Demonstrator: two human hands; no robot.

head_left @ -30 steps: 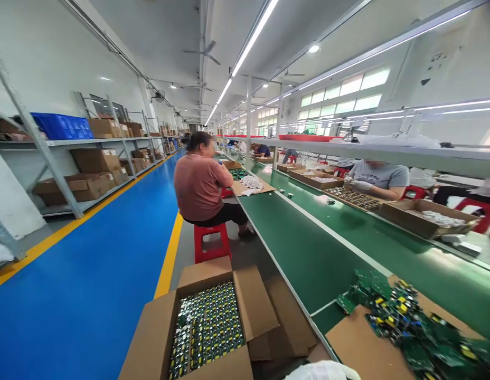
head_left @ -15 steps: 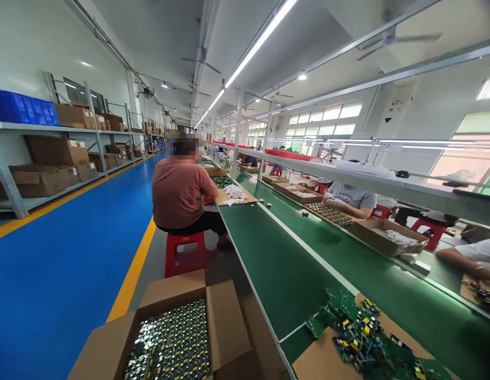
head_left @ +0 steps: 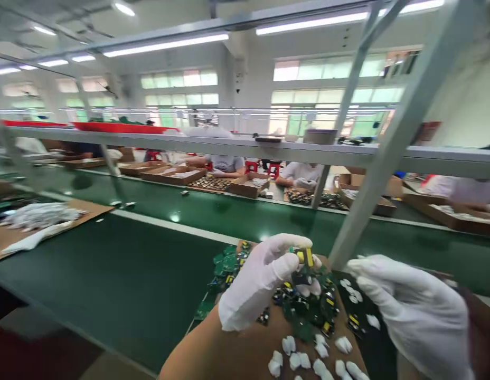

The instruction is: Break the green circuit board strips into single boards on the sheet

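Note:
My left hand (head_left: pixel 264 277), in a white glove, pinches a small circuit board with a yellow part (head_left: pixel 304 257) above a pile of green boards (head_left: pixel 304 322). To the right, my right hand (head_left: pixel 415 306), also gloved in white, has its fingers bent and pressed together; whether they hold anything is too blurred to tell. Small white pieces (head_left: pixel 300 360) lie on the cardboard (head_left: pixel 237 348) below the pile. A single board with a yellow part (head_left: pixel 354 322) and white discs (head_left: pixel 351 290) rest on a black surface between my hands.
A slanted grey post (head_left: pixel 391 153) rises beyond my hands to a long shelf (head_left: pixel 213 145). Across the green conveyor (head_left: pixel 213 208), people sit beside cardboard boxes (head_left: pixel 248 186). White pieces (head_left: pixel 43 215) are heaped on cardboard at the left.
The view has swung right, away from the seated person and the aisle shelves. Both gloved hands are now in view, the left one with a board in its fingers.

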